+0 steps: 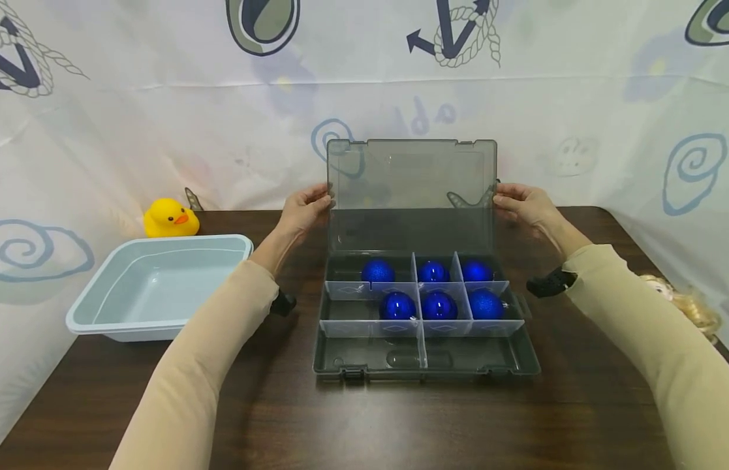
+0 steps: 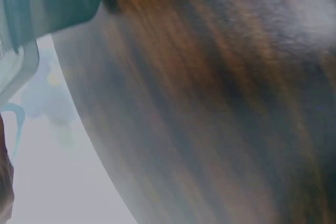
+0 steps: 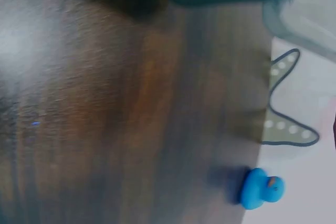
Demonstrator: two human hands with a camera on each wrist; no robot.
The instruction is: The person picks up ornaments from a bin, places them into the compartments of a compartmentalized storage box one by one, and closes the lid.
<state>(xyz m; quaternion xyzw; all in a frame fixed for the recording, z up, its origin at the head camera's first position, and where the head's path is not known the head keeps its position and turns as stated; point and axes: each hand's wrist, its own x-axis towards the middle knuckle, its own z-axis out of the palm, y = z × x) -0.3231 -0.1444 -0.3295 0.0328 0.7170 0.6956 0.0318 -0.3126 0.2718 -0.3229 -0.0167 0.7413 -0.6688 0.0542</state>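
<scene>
A grey see-through compartment box point(image 1: 370, 356) lies on the table with its hinged lid point(image 1: 411, 173) raised nearly upright. My left hand point(image 1: 305, 209) holds the lid's left edge, fingertips at the rim. At the opposite edge, my right hand point(image 1: 525, 205) pinches the lid between thumb and fingers. Blue baubles, some shiny and some glittery, sit in the back and middle rows, such as a glittery bauble point(image 1: 378, 270) at the back left and a shiny bauble point(image 1: 398, 305) in the middle row. The front row holds none. Both wrist views mostly show blurred table beside the box.
To the left stands a pale blue basin point(image 1: 158, 284), with a yellow rubber duck point(image 1: 170, 219) behind it. A small blue duck point(image 3: 261, 187) shows in the right wrist view, near the cloth backdrop. Past my right sleeve lies a blond-haired doll point(image 1: 693, 310).
</scene>
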